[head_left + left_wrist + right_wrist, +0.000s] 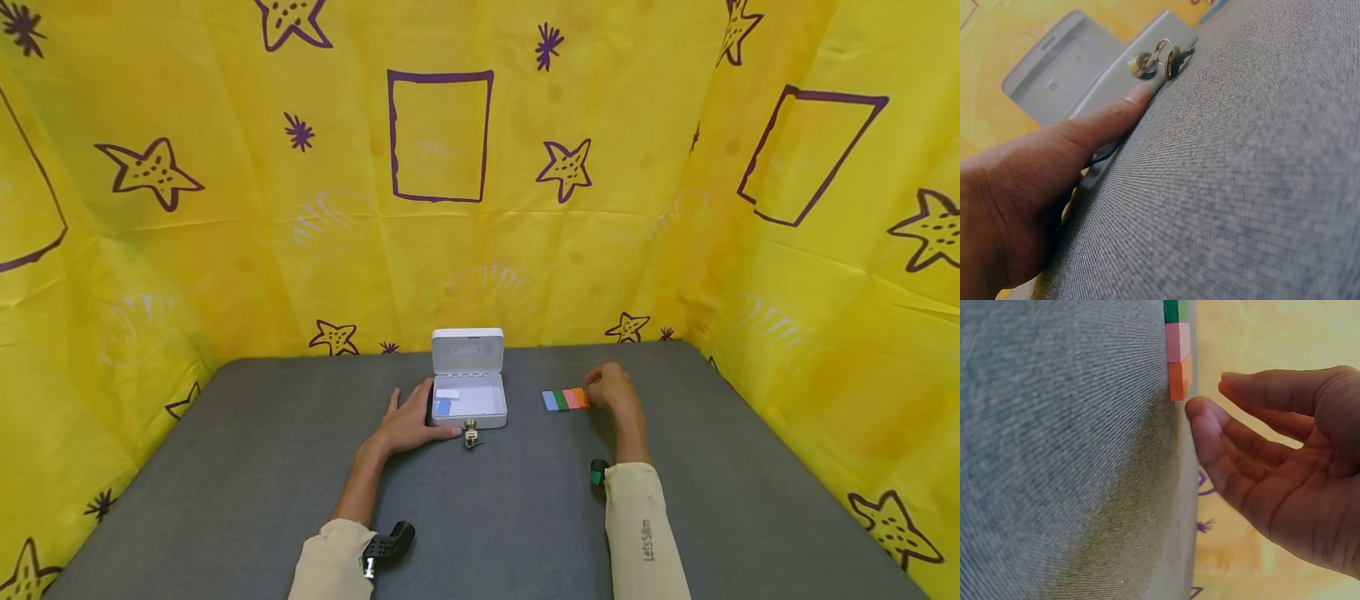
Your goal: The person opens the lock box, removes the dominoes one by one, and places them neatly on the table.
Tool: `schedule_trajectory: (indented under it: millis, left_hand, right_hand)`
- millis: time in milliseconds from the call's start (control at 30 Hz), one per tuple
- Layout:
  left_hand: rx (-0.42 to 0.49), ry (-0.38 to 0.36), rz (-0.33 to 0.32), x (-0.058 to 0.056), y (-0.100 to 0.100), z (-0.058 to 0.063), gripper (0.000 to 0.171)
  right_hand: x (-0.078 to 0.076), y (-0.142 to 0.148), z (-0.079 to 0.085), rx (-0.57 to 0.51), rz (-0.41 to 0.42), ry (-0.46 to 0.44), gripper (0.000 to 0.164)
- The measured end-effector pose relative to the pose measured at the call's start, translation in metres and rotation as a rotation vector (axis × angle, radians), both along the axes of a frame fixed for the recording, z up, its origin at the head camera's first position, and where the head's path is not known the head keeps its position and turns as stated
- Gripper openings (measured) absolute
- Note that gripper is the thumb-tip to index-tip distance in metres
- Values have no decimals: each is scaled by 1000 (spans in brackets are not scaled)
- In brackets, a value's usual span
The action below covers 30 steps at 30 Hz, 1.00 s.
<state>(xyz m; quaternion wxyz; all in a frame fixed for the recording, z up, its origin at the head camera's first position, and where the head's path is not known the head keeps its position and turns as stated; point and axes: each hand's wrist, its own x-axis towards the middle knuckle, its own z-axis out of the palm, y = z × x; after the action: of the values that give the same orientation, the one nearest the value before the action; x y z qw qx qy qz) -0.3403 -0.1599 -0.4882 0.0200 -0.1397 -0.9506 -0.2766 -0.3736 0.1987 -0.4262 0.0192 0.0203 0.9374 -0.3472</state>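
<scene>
A small white metal cash box [470, 422] stands with its lid [468, 351] raised. My left hand [411, 423] lies at its left front corner, the thumb [1113, 120] stretched along the front wall and the other fingers by the left side. Keys [471, 437] hang from the front lock. Inside the box are a white piece [447, 394] and a blue piece [443, 407]. To the right, light blue [551, 402], green [561, 400], pink [572, 398] and orange [581, 397] rectangular blocks lie side by side. My right hand [613, 389] is at the orange end, fingertips parted with nothing between them.
A dark grey cloth-covered table [517, 517] lies under everything. Yellow fabric [442, 275] with purple stars and frames hangs behind it and along both sides. Each forearm wears a dark strap, such as the left one [390, 546].
</scene>
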Motion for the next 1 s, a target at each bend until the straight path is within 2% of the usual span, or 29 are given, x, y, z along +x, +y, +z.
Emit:
schedule_trajectory:
  millis: [367,667,1000]
  left_hand:
    - [4,-8,8,3,2,3,108]
    - [5,33,10,3,0,1,107]
    - [-1,21,2,2,2,0,107]
  right_hand:
    - [-1,-20,11,-23,61,82,28]
    - [1,-43,18,-112,135,115,24]
    - [-2,-72,17,-117,212,182,20]
